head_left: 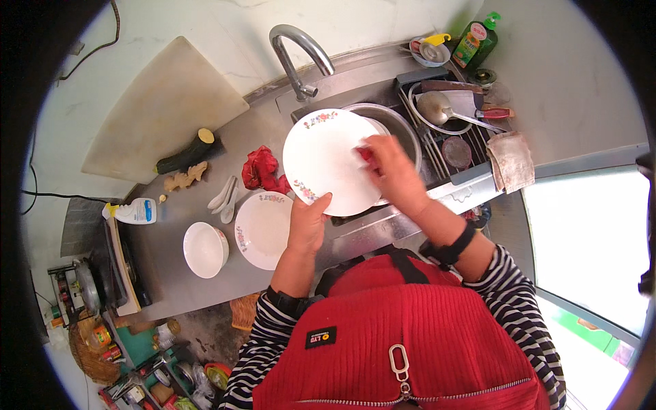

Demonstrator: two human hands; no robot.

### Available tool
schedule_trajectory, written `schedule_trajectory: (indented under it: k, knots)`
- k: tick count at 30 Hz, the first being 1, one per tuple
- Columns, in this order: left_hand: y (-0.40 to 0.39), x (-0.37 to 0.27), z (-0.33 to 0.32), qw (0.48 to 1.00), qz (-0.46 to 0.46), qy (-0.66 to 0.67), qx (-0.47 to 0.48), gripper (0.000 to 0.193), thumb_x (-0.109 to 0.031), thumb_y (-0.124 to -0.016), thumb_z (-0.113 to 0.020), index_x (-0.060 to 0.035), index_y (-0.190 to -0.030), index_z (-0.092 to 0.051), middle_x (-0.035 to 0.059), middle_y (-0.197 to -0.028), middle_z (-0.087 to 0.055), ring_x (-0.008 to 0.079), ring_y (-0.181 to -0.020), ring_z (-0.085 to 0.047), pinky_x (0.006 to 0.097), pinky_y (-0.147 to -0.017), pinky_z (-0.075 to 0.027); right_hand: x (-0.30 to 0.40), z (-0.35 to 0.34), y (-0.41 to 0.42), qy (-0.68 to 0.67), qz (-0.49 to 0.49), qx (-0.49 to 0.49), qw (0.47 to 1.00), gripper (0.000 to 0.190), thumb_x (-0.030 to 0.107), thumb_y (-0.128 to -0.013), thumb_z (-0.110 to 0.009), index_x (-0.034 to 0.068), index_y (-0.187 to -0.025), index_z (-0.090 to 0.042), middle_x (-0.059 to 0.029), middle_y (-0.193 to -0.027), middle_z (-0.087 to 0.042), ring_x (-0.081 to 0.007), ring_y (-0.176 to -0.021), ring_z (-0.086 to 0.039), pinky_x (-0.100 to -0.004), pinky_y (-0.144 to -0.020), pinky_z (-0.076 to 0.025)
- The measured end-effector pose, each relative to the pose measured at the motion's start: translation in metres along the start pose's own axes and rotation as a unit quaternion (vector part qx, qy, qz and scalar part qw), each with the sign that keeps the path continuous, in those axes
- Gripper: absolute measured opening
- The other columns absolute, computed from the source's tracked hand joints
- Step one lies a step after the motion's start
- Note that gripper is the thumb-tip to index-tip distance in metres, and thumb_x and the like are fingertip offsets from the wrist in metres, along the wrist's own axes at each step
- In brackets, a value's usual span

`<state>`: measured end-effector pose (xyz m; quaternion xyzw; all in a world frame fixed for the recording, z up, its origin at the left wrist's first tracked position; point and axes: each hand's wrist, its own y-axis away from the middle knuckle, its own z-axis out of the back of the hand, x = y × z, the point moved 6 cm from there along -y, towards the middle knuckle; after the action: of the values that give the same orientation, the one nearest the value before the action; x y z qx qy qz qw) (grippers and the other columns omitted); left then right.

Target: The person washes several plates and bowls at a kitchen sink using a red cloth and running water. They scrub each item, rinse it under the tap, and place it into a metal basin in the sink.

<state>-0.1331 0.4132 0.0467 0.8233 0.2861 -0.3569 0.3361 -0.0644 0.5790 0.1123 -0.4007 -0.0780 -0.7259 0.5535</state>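
Note:
Tilted over the sink, a white plate with floral sprigs on its rim [328,159] is held by my left hand [307,223], thumb on top of the near edge. My right hand [392,171] is blurred at the plate's right side, fingers bent around a small red and white cloth [365,152] pressed to its face. Behind the plate, a round metal basin [412,138] sits in the sink, with part of another white dish inside. On the counter to the left, a matching plate [264,230] lies beside a white bowl [197,251], several white spoons [224,197] and a crumpled red cloth or bag [261,169].
A chrome faucet [302,56] arches behind the sink. At right, a drying rack [479,148] bears a ladle [435,108] and a cleaver. A cutting board [169,113], zucchini [184,152], ginger [185,177] and spray bottle [136,211] are left. Green detergent bottle [474,45] stands back right.

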Motion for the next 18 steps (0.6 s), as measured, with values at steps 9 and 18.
schedule_trajectory:
  k: [9, 18]
  knots:
    - [0.012, -0.002, -0.008, 0.999, -0.022, -0.022, 0.026, 0.048, 0.005, -0.084, -0.053, -0.0001, -0.13, -0.041, 0.0122, -0.124, -0.054, 0.0224, -0.11, -0.057, 0.0348, -0.089, -0.05, -0.019, 0.023, -0.015, 0.094, -0.031, -0.085, 0.991, 0.025, 0.003, -0.074, -0.063, 0.008, -0.099, -0.066, -0.0085, -0.093, -0.06, -0.029, -0.091, -0.057, -0.0369, -0.078, -0.049]
    - [0.016, -0.011, -0.023, 0.998, -0.033, -0.011, 0.045, 0.05, 0.006, -0.082, -0.052, 0.0023, -0.131, -0.041, 0.0108, -0.127, -0.052, 0.0209, -0.115, -0.052, 0.0332, -0.098, -0.041, 0.028, 0.01, 0.002, 0.011, 0.06, -0.035, 0.998, 0.026, 0.0, -0.072, -0.063, 0.012, -0.095, -0.064, -0.0069, -0.09, -0.058, -0.027, -0.092, -0.056, -0.0364, -0.079, -0.049]
